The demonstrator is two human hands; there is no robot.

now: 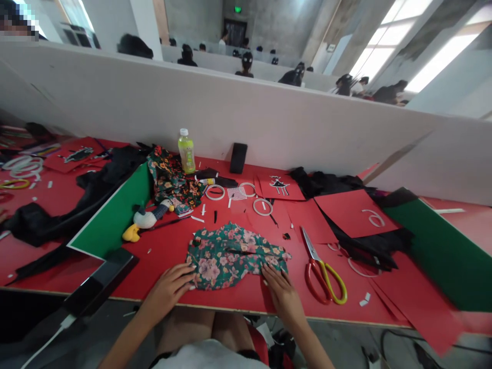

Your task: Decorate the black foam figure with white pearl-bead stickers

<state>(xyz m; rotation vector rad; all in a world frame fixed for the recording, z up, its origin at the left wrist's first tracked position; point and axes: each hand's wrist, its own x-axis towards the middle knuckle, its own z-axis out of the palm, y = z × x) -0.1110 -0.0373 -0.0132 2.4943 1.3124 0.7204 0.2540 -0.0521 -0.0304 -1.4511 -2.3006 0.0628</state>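
Observation:
A green floral cloth piece (226, 259) lies spread on the red tabletop (161, 279) in front of me. My left hand (171, 287) rests flat at its left edge, fingertips on the fabric. At its lower right edge lies my right hand (280, 292), fingers stretched out on the cloth. Neither hand grips anything. To the right of my right hand are scissors (321, 271) with one red and one yellow handle, blades slightly apart and pointing away. Beyond the cloth are white rings (263, 207), a small checked piece (237, 193) and thin scraps.
A bottle (186, 152) and a black box (238, 158) stand near the white partition (230, 107). Green dividers (115, 210) flank the table. A plush toy (148, 218), a phone (98, 282), red sheets (355, 212) and black fabric lie around. People sit beyond the partition.

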